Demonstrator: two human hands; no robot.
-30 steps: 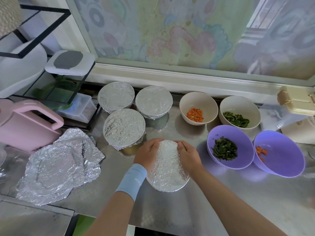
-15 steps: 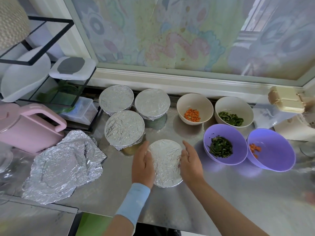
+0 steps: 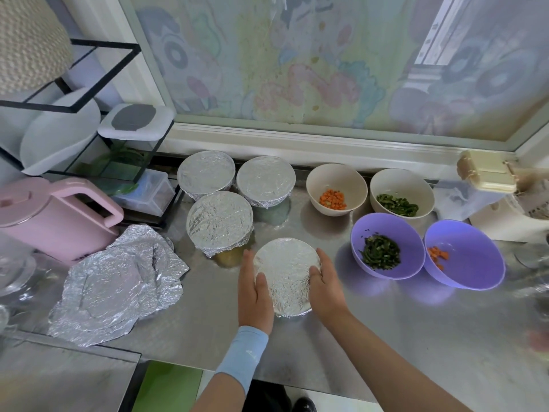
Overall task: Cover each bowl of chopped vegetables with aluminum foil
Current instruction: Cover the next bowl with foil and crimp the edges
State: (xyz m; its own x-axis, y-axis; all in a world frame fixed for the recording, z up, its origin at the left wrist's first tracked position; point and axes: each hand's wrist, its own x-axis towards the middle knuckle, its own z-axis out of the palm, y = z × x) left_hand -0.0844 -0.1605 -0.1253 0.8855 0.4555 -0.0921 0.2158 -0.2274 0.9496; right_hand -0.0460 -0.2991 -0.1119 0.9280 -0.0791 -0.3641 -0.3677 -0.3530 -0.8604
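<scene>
Pressing flat-fingered, wide grip, left hand point(image 3: 255, 289) and right hand point(image 3: 325, 281) now flank the foil-covered bowl point(image 3: 286, 278) near-centre on the surface point(image 3: 416, 337), down from its far rim. Uncovered purple bowl point(image 3: 411, 236) right, spare foil point(image 3: 118, 286) left.

One wide-angle head-worn view, facing forward and down from above the steel counter point(image 3: 445, 322), near, foil-covered bowl point(image 3: 286, 275) near centre, forearms point(image 3: 383, 361) entering from 6 o'clock, window point(image 3: 326, 60) at 12 o'clock, rack point(image 3: 104, 45) at 10 o'clock.
</scene>
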